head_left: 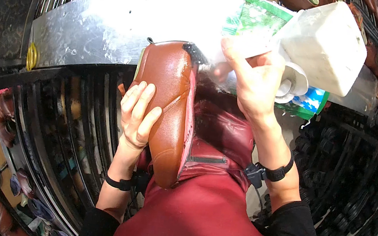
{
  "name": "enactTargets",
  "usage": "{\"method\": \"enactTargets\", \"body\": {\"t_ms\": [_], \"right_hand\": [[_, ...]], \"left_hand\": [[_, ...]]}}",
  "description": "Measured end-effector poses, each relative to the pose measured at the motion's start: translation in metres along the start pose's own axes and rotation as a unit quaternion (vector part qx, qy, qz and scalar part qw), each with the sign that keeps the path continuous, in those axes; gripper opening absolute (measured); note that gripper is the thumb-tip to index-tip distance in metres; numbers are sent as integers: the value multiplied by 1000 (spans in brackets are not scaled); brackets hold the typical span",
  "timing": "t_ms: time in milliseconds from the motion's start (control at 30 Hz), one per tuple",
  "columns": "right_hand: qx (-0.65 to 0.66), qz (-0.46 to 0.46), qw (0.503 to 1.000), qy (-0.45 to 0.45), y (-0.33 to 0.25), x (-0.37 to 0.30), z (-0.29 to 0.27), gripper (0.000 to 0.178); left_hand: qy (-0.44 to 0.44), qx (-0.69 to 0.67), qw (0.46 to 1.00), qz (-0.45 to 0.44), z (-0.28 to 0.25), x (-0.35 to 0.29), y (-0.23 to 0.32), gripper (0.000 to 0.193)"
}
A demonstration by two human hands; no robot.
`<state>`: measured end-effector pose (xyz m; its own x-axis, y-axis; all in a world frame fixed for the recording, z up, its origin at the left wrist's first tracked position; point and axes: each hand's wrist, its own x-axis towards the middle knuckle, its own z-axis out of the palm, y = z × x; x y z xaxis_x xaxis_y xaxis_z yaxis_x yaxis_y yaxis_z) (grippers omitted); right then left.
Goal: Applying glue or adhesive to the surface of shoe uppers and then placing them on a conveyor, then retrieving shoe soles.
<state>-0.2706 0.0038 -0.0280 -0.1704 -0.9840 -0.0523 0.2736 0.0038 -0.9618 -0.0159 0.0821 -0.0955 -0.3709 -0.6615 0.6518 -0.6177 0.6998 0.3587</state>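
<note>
The apron (207, 216) is dark red, with a smooth, shiny surface; a narrow dark strip (207, 160) crosses its front. The sleeves (297, 233) are black and short. On the left there is a plain black wristband (118, 184); on the right, a black strap (280, 172) carries a small black box (254, 174) with a thin cable (260, 197).

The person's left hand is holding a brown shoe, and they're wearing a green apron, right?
Not quite: the apron is red, as the head view shows. The left hand does hold a brown shoe.
</note>
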Motion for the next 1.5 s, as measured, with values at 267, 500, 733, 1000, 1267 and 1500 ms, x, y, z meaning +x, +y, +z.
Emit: {"method": "enactTargets", "body": {"t_ms": [267, 500, 733, 1000, 1267, 1500], "right_hand": [[-24, 88, 996, 8, -11, -59, -7, 10], [-81, -15, 991, -109, -10, -97, -23, 11], [-66, 53, 996, -10, -24, -89, -18, 9], [-54, 24, 994, -92, -15, -117, -26, 11], [-142, -189, 935, -264, -37, -143, -27, 13], [-186, -266, 876, -357, -56, -163, -35, 26]], "left_hand": [[0, -2, 1000, 7, 0, 1, -1, 27], [-2, 10, 1000, 4, 2, 6, 1, 29], [21, 32, 999, 6, 4, 5, 5, 31], [9, 31, 999, 15, 2, 8, 5, 27], [37, 32, 999, 15, 5, 13, 7, 31], [23, 41, 999, 12, -2, 24, 18, 34]]}}
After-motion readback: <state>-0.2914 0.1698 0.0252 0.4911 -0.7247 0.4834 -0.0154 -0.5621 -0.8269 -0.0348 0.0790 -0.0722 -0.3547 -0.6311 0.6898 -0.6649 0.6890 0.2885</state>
